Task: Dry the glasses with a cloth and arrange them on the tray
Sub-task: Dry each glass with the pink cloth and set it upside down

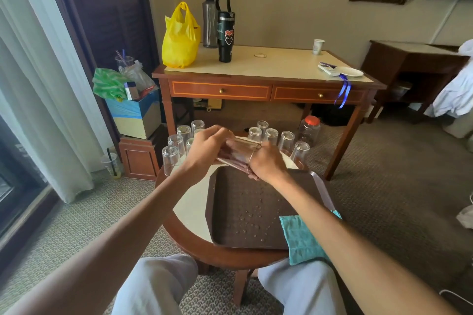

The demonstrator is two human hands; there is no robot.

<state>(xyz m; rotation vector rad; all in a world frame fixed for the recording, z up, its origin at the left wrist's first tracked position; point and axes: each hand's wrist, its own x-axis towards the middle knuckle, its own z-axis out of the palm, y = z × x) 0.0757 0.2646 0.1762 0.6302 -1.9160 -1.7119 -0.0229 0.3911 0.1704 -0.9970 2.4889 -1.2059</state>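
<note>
Carpet [76, 225] lies on every side of the small round table [189, 212] between your knees, with open floor to its left and right. On the table's cream top sits a dark brown tray [230, 225]. Its right rim hangs past the table's right edge, and a strip of bare tabletop shows along its left side. A teal cloth [302, 235] lies over the tray's near right corner, under your right forearm. Water droplets [248, 212] dot the tray's middle.

Above the tray's far edge you hold one glass [238, 151] on its side between both hands. Your left hand [204, 148] wraps its fingers round the base end. Your right hand [268, 161] is at the mouth end, clenched on a brownish cloth [252, 175] that is stuffed into the glass and hangs just below the hand.

Beyond your hands, upturned glasses crowd the table's far rim in two clusters, a left cluster [171, 156] and a right cluster [286, 140], with your hands in front of the gap between them. A plastic jar [309, 130] with a red lid stands on the floor just past the right cluster. Farther off, a wooden desk [268, 64] carries a yellow bag [180, 38].
</note>
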